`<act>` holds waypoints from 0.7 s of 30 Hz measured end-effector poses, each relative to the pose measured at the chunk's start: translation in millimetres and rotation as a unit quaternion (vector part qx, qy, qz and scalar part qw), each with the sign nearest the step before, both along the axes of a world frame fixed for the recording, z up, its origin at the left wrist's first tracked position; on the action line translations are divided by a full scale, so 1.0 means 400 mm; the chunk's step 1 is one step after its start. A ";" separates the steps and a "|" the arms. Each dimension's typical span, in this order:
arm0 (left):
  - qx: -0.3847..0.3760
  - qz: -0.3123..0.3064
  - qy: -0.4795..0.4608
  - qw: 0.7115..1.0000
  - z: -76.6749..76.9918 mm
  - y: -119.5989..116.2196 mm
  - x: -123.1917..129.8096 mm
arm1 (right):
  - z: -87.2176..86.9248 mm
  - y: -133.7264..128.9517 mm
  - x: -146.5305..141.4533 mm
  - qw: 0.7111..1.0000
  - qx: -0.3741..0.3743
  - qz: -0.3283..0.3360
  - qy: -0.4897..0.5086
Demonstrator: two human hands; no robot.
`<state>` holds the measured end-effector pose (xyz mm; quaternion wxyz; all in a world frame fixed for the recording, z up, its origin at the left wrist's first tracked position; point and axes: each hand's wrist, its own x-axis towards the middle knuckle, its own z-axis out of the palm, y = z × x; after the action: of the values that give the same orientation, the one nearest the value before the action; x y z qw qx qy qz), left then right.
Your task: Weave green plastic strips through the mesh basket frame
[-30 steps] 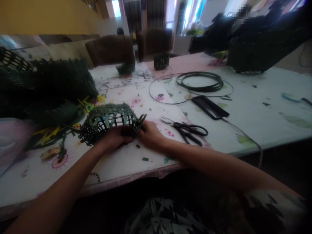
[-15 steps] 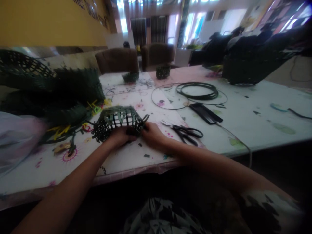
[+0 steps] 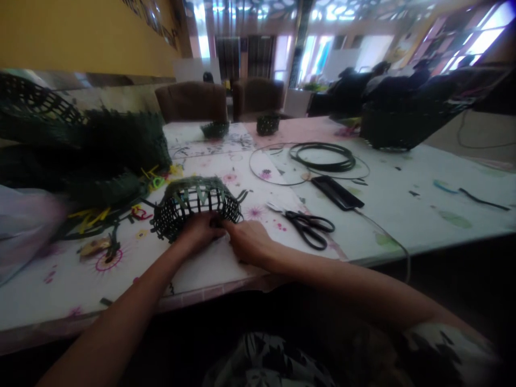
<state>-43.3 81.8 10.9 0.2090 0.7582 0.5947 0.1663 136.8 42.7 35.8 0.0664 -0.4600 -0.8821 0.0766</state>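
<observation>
**Fig.** Woven green strip basket (image 3: pixel 193 207) on printed-sheet bench (image 3: pixel 407 215), dome up, directly ahead of both hands' fingers. L hand (image 3: pixel 197 232): fingers (image 3: pixel 203 228) together, clamped on basket's lower edge. R hand (image 3: pixel 248 242): fingers (image 3: pixel 231 230) together, tips at same edge, just beside L hand; grip on basket cannot be told. R of R fingers: black-handled scissors (image 3: pixel 308 228), blades closed. Further ahead: black flat case (image 3: pixel 336 192), black cord coil (image 3: pixel 322 157), thin wire hoop (image 3: pixel 250 164). L of L fingers: yellow strip scraps (image 3: pixel 91 217), lg dark woven basket (image 3: pixel 116 145). Far ahead: 2 sm dark woven baskets (image 3: pixel 215 129) (image 3: pixel 268 124).
</observation>
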 end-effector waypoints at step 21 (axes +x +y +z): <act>-0.002 -0.015 -0.040 0.999 -0.012 -0.009 0.002 | -0.006 0.025 -0.036 0.992 -0.038 -0.037 -0.110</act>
<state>-42.4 78.3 6.3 0.2365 0.7592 0.5752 0.1921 122.4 52.7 33.3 -0.0460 -0.5001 -0.8629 0.0565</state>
